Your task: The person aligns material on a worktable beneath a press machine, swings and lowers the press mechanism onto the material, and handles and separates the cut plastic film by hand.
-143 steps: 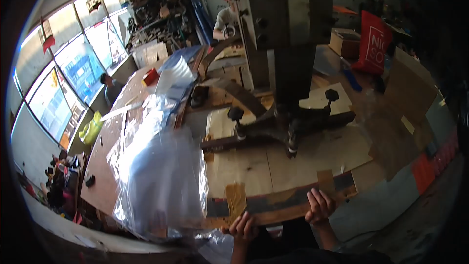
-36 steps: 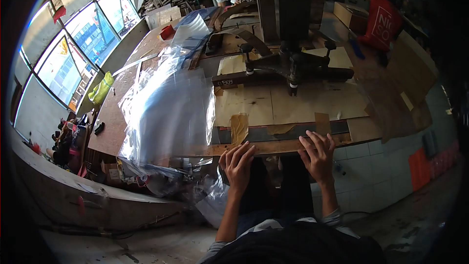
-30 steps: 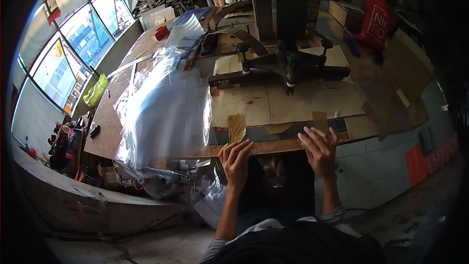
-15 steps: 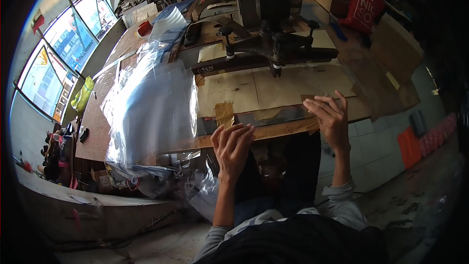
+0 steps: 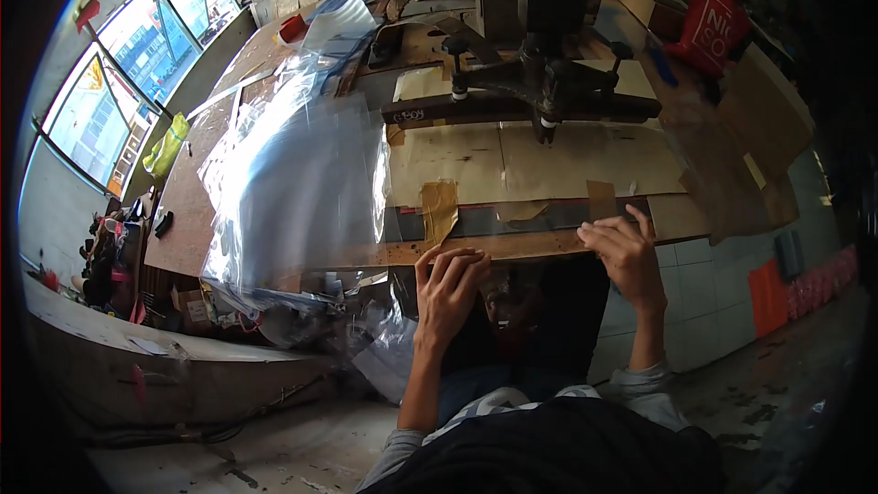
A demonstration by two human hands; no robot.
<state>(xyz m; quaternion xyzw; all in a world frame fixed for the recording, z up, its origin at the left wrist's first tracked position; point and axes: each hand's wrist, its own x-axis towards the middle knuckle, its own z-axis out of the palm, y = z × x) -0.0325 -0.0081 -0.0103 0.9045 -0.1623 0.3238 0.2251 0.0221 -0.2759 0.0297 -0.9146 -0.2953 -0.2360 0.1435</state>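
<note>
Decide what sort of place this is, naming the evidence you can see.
Probably a workshop: a dark metal machine overhangs a large worktable, and clear plastic sheets lie on it. The exact trade isn't clear.

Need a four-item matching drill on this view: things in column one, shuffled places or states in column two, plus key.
Things
1. leftmost yellowish-brown tape strip
2. glossy clear plastic sheets
3. red bag with white lettering
4. left bare hand

Places or states
A. beside the brown cardboard box
B. fingers bent, nothing visibly held
C. crossing the dark grey strip
D. left of the pale tan panel

Pairs: 1-C, 2-D, 3-A, 4-B
</note>
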